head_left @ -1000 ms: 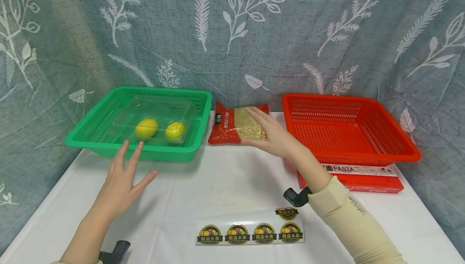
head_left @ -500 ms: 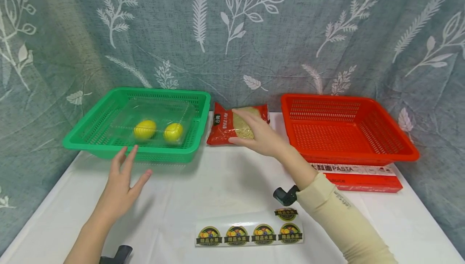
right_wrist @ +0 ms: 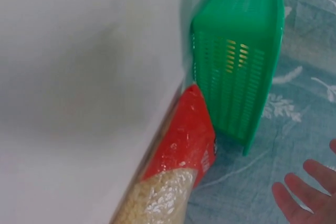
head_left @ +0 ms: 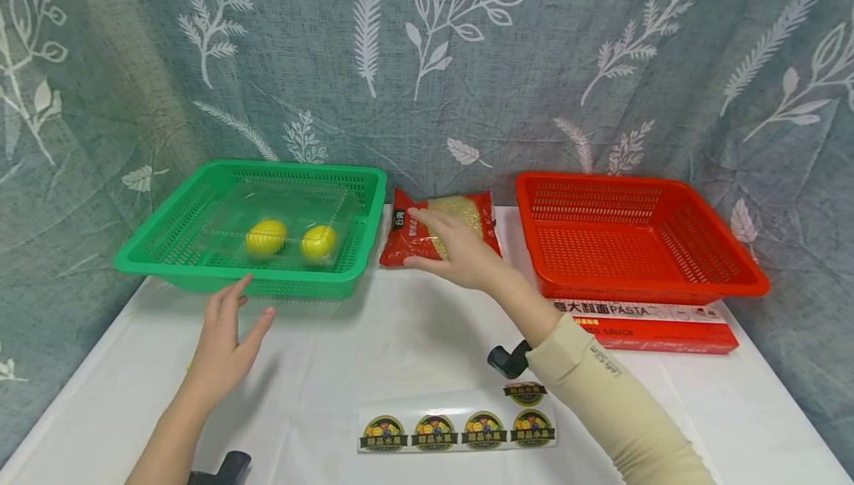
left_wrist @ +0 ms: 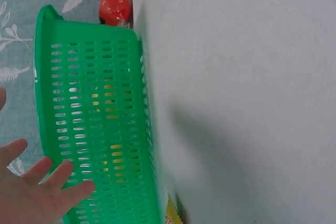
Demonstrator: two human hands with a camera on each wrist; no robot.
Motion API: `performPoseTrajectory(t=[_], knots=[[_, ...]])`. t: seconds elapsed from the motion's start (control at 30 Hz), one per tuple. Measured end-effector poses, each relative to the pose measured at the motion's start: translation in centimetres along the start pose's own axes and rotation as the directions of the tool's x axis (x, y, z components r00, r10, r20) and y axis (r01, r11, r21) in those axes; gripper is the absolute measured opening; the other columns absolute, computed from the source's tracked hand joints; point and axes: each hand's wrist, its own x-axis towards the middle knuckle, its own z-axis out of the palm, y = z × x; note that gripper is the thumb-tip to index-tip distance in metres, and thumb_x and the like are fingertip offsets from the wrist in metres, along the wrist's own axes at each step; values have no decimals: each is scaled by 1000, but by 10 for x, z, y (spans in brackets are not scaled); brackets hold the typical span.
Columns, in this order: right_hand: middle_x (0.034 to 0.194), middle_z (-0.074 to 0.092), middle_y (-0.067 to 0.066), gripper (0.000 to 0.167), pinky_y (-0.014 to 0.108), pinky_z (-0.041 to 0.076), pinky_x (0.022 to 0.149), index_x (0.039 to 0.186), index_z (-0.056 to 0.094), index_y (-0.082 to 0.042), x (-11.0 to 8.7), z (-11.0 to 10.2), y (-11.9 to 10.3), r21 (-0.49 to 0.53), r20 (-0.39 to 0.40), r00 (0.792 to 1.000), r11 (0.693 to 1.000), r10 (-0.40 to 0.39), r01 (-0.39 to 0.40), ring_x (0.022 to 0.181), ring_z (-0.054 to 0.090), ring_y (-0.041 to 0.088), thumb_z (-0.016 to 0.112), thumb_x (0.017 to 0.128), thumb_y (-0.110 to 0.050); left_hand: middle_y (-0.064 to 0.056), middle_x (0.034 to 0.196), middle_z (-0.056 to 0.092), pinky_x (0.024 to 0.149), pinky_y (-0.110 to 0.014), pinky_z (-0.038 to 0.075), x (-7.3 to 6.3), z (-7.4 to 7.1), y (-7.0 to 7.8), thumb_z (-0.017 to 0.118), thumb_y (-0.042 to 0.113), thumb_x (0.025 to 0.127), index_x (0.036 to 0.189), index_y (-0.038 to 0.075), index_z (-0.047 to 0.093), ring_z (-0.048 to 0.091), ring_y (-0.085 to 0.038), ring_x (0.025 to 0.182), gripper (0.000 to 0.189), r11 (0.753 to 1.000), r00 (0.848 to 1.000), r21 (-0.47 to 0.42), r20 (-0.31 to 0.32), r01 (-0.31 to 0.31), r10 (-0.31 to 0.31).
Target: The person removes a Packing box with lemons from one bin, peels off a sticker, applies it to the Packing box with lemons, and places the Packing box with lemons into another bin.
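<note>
My left hand (head_left: 223,351), fingers spread, is in front of the green basket (head_left: 320,276), its fingertips overlapping the rim in the head view. Inside that basket lies a clear plastic box (head_left: 287,199) with two lemons (head_left: 265,237) in it. My right hand (head_left: 460,251) reaches over a red bag of noodles (head_left: 470,210), covering part of it, with thumb and fingers apart. In the right wrist view the bag (right_wrist: 178,142) lies beside the basket, and the fingers (right_wrist: 302,195) hold nothing. The left wrist view shows empty, outstretched left fingers (left_wrist: 60,174).
A red basket (head_left: 640,288) stands at the right, with a red pasta box (head_left: 667,333) before it. A sheet of round fruit stickers (head_left: 427,407) lies at the front. One yellow wrapper corner (left_wrist: 172,214) shows beside the green basket. A curtain (head_left: 454,114) hangs behind.
My right hand has moved left across the noodle bag. The left hand has drawn slightly toward me and its fingers have come closer together. A yellow bit now shows beside the left wrist.
</note>
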Motion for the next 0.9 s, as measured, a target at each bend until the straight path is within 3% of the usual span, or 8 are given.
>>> performPoseTrajectory(t=[0.33, 0.43, 0.5, 0.6, 0.7, 0.8, 0.87, 0.9], knots=[[141, 38, 6, 69, 45, 32, 103, 141, 34, -15, 3, 6, -3, 19, 1, 1000, 1000, -3, 3, 129, 33, 24, 63, 84, -41, -31, 134, 26, 86, -61, 37, 5, 5, 1, 38, 21, 99, 136, -9, 22, 36, -50, 116, 51, 984, 992, -137, 71, 111, -101], [141, 38, 6, 69, 44, 32, 103, 141, 35, -15, 4, 7, -5, 26, 7, 1000, 1000, -3, 3, 129, 33, 23, 63, 84, -42, -29, 135, 27, 89, -45, 43, 8, 6, 2, 35, 26, 100, 138, -8, 20, 37, -46, 119, 53, 966, 980, -192, 128, 176, -153], [141, 38, 4, 69, 43, 32, 103, 141, 35, -15, 5, 8, -7, 23, 8, 1000, 1000, -9, 9, 129, 33, 22, 62, 84, -43, -28, 137, 26, 88, -30, 46, 10, 7, 3, 33, 29, 100, 139, -7, 17, 36, -41, 121, 56, 932, 963, -267, 174, 245, -204], [141, 38, 3, 69, 41, 32, 103, 141, 36, -16, 9, 10, -9, 3, 12, 1000, 1000, -18, 18, 129, 33, 20, 62, 84, -45, -25, 140, 21, 85, -17, 45, 14, 7, 4, 31, 35, 99, 142, -5, 10, 42, -23, 119, 62, 823, 923, -428, 258, 373, -284], [142, 37, 3, 70, 41, 31, 103, 141, 35, -17, 13, 12, -12, -4, 27, 1000, 1000, -7, 7, 130, 32, 20, 61, 84, -46, -19, 138, 24, 87, -17, 44, 18, 6, 2, 32, 36, 99, 143, -4, 2, 49, -4, 107, 67, 644, 891, -616, 323, 453, -319], [143, 36, 4, 71, 42, 31, 103, 142, 34, -17, 17, 15, -13, 14, 45, 999, 1000, 13, -14, 131, 30, 21, 61, 83, -47, -7, 128, 36, 90, -23, 44, 22, 6, 0, 34, 34, 99, 143, -3, -1, 54, 2, 100, 67, 466, 884, -754, 353, 462, -305], [142, 36, 5, 71, 42, 31, 103, 142, 34, -16, 19, 16, -14, 30, 51, 999, 999, 17, -18, 131, 30, 22, 62, 83, -46, 2, 119, 43, 92, -25, 44, 25, 7, 0, 36, 31, 99, 141, 0, 7, 56, -1, 100, 60, 386, 886, -804, 355, 452, -298], [142, 36, 4, 70, 42, 32, 103, 141, 35, -16, 19, 17, -14, 31, 50, 999, 999, 19, -20, 131, 31, 22, 62, 83, -46, 4, 117, 44, 92, -25, 43, 25, 8, 0, 36, 30, 99, 140, 0, 7, 56, -1, 100, 59, 365, 886, -815, 354, 449, -299]])
